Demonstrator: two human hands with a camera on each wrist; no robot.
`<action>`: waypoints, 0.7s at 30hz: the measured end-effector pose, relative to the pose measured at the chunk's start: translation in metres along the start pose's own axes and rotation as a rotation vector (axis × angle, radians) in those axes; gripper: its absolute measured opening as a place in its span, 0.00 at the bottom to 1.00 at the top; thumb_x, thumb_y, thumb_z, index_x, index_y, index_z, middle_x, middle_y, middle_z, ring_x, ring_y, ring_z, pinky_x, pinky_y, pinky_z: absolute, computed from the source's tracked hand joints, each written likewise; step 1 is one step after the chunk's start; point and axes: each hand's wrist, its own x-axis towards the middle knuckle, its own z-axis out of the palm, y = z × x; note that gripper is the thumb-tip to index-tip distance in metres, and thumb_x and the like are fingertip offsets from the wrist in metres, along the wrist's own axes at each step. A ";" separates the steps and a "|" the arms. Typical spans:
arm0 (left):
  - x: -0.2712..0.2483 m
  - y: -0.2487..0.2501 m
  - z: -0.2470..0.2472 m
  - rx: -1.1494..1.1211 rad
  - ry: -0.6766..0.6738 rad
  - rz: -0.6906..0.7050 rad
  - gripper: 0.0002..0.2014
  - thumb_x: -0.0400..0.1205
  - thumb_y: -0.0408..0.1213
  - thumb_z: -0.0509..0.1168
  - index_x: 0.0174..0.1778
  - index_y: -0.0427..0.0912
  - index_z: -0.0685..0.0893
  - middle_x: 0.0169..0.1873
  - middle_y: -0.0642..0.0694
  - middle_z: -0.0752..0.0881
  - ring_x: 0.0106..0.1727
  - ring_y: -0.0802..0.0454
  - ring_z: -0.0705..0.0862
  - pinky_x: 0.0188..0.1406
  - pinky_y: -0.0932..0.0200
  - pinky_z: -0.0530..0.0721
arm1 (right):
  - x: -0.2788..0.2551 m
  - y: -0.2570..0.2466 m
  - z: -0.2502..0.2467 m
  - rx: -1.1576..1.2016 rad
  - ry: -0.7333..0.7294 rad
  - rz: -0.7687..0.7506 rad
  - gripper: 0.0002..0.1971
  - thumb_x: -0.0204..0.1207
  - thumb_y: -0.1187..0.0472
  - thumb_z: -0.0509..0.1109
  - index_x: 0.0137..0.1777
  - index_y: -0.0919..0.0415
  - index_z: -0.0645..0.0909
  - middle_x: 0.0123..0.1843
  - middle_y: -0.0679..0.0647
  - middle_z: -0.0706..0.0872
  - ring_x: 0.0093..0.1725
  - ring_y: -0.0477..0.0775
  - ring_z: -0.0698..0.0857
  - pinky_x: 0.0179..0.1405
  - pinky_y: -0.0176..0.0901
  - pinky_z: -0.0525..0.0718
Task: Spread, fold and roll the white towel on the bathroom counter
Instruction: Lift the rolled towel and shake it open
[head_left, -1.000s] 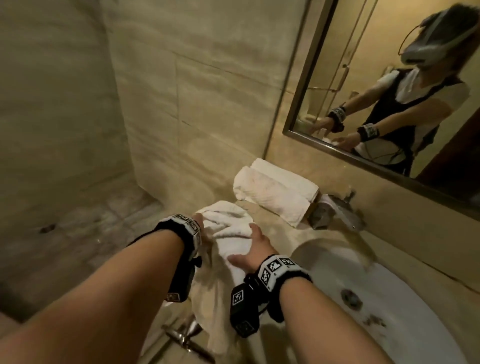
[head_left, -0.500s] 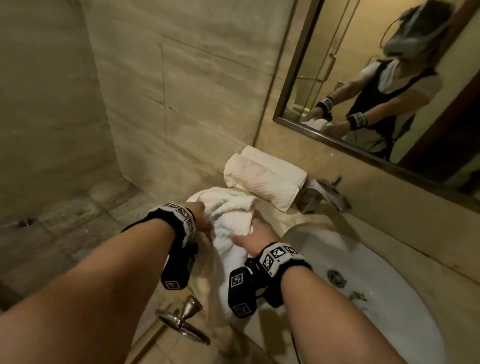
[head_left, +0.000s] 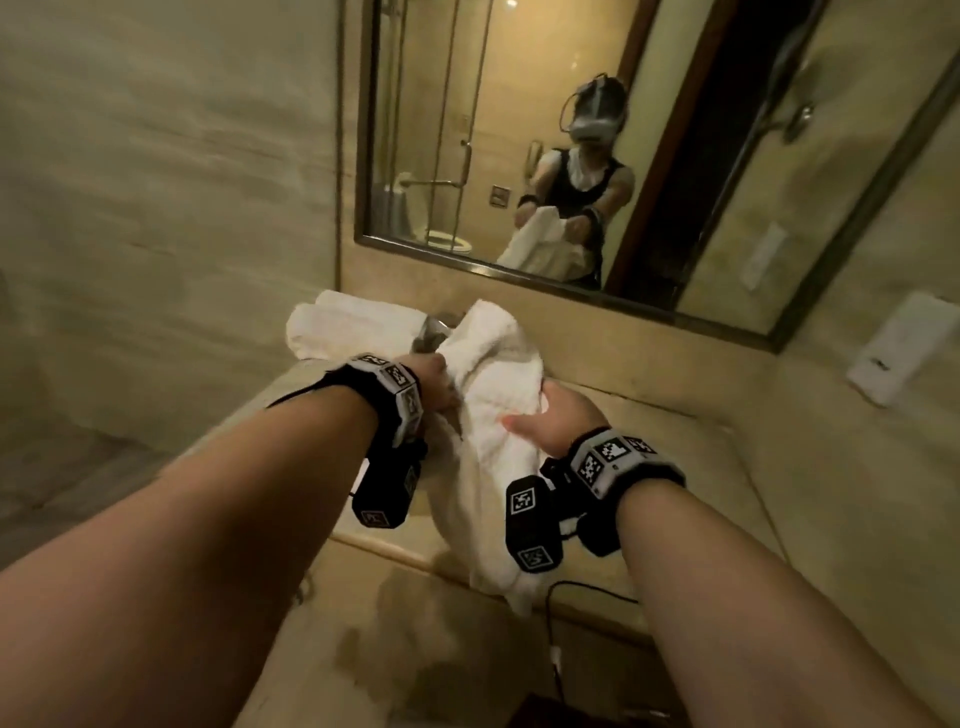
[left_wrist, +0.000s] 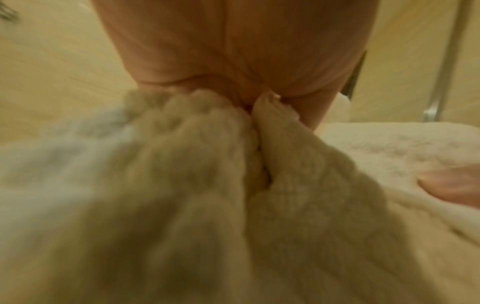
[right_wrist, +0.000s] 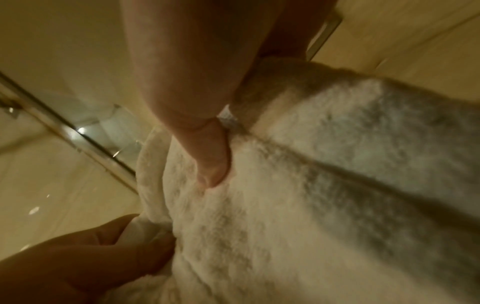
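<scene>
A bunched white towel (head_left: 493, 415) hangs in the air above the beige counter (head_left: 675, 467), its tail dropping past the front edge. My left hand (head_left: 439, 384) grips its left side; the left wrist view shows the cloth (left_wrist: 207, 185) gathered under the palm. On the towel's right side my right hand (head_left: 550, 415) holds it, and the right wrist view shows the thumb (right_wrist: 210, 160) pressed into the pile (right_wrist: 311, 185). The fingers of both hands are hidden in the folds.
Two rolled white towels (head_left: 343, 327) lie at the back left of the counter, beside a chrome tap (head_left: 434, 332). A mirror (head_left: 519, 156) hangs on the back wall, a white dispenser (head_left: 904, 348) on the right wall. A black cable (head_left: 571, 592) runs over the counter's front edge.
Both hands have lifted the towel off the counter by the sink and carried it up and to the right. My view has swung right to face the mirror.
</scene>
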 end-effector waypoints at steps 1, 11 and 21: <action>-0.009 0.025 0.003 0.047 -0.016 0.047 0.22 0.81 0.45 0.65 0.69 0.38 0.76 0.64 0.39 0.82 0.65 0.43 0.81 0.29 0.68 0.65 | -0.015 0.015 -0.014 0.007 0.027 0.026 0.29 0.70 0.46 0.74 0.70 0.55 0.75 0.66 0.53 0.83 0.63 0.58 0.82 0.61 0.45 0.79; -0.033 0.203 0.045 0.265 -0.085 0.401 0.25 0.82 0.46 0.63 0.73 0.39 0.71 0.64 0.41 0.80 0.64 0.41 0.80 0.63 0.52 0.78 | -0.090 0.145 -0.099 0.043 0.218 0.268 0.32 0.67 0.43 0.74 0.71 0.50 0.74 0.66 0.53 0.83 0.63 0.58 0.83 0.62 0.51 0.81; 0.070 0.269 0.116 0.252 -0.471 0.476 0.24 0.88 0.49 0.51 0.64 0.32 0.80 0.49 0.39 0.86 0.39 0.48 0.80 0.35 0.64 0.79 | -0.037 0.264 -0.102 -0.278 -0.043 0.671 0.23 0.79 0.50 0.62 0.73 0.56 0.71 0.69 0.60 0.79 0.65 0.64 0.80 0.60 0.47 0.78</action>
